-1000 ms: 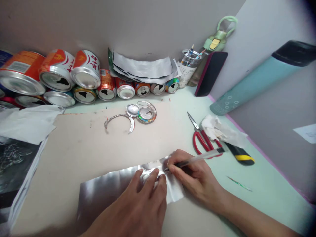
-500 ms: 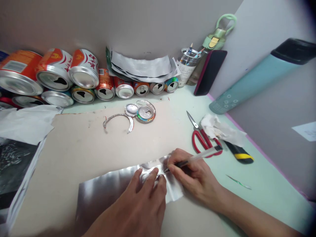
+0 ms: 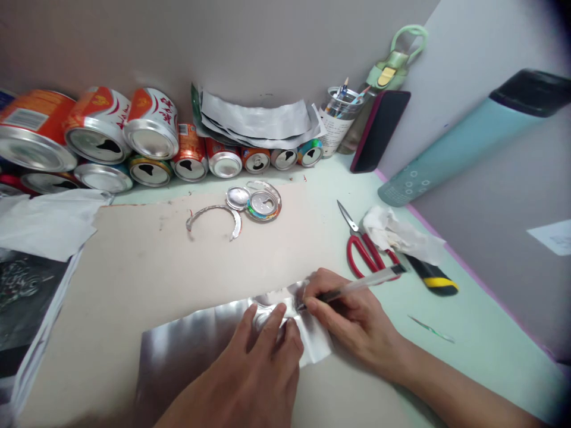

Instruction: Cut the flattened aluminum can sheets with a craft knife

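Note:
A cut-open sheet of shiny can metal [image 3: 191, 345] lies flat on a beige mat [image 3: 147, 255]. My left hand [image 3: 254, 362] rests on it with fingers spread, the fingertips pressing beside a raised, embossed-looking patch near the sheet's right part. In my right hand [image 3: 352, 321] a pen [image 3: 366, 280] with a clear barrel is pinched, tip down on the metal just right of the left fingertips. The pen's back end leans up to the right, over the red handles of the scissors [image 3: 363, 252]. Fine marks under the tip are too small to make out.
Drink cans [image 3: 151, 128] are stacked along the wall, with curved metal sheets [image 3: 259, 122] on top. Cut can ends [image 3: 263, 203] and a ring strip lie on the mat. Rightward are crumpled tissue [image 3: 388, 229], a black-and-yellow handle [image 3: 435, 279], a phone [image 3: 379, 131] and a blue bottle [image 3: 464, 137].
The pen's back end has tipped slightly to the right. My left fingers have shifted very little, and the metal sheet stays in place.

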### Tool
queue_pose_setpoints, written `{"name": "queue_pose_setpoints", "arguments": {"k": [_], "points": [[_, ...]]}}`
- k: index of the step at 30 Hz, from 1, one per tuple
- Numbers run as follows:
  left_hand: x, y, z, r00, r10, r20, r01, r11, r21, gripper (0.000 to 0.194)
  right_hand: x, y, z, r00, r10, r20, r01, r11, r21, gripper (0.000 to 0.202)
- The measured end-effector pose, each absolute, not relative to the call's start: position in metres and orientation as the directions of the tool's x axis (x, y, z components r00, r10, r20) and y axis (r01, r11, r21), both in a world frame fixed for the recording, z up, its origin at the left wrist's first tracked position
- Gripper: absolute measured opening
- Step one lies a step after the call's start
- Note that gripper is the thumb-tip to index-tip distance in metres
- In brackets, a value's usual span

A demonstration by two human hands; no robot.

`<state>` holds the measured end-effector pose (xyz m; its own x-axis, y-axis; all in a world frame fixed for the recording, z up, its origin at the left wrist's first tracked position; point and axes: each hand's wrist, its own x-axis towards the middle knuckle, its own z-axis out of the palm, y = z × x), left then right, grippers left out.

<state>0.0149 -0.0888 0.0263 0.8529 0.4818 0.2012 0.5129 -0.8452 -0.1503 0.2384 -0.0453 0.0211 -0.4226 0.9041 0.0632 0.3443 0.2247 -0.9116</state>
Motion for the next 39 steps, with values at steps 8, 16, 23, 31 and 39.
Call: {"name": "queue_pose_setpoints", "arguments": {"k": [8, 16, 23, 31, 39], "points": [[0.016, -0.088, 0.021, 0.858, 0.47, 0.205, 0.504, -0.847, -0.168, 0.034, 0.239, -0.044, 0.02, -0.448, 0.89, 0.091, 0.337, 0.262, -0.904, 0.018], [0.015, -0.09, 0.023, 0.853, 0.477, 0.214, 0.51, -0.847, -0.147, 0.035, 0.241, -0.045, 0.019, -0.462, 0.883, 0.077, 0.348, 0.261, -0.9, 0.017], [0.014, -0.088, 0.025, 0.861, 0.465, 0.206, 0.498, -0.853, -0.156, 0.032, 0.24, -0.044, 0.023, -0.455, 0.889, 0.054, 0.341, 0.23, -0.911, 0.018], [0.015, -0.085, 0.023, 0.855, 0.472, 0.214, 0.505, -0.852, -0.139, 0.032, 0.244, -0.044, 0.019, -0.277, 0.96, 0.048, 0.19, 0.104, -0.976, 0.015], [0.016, -0.089, 0.02, 0.849, 0.486, 0.205, 0.524, -0.824, -0.215, 0.038, 0.238, -0.05, 0.012, -0.35, 0.899, 0.263, 0.296, 0.373, -0.879, 0.013]]}}
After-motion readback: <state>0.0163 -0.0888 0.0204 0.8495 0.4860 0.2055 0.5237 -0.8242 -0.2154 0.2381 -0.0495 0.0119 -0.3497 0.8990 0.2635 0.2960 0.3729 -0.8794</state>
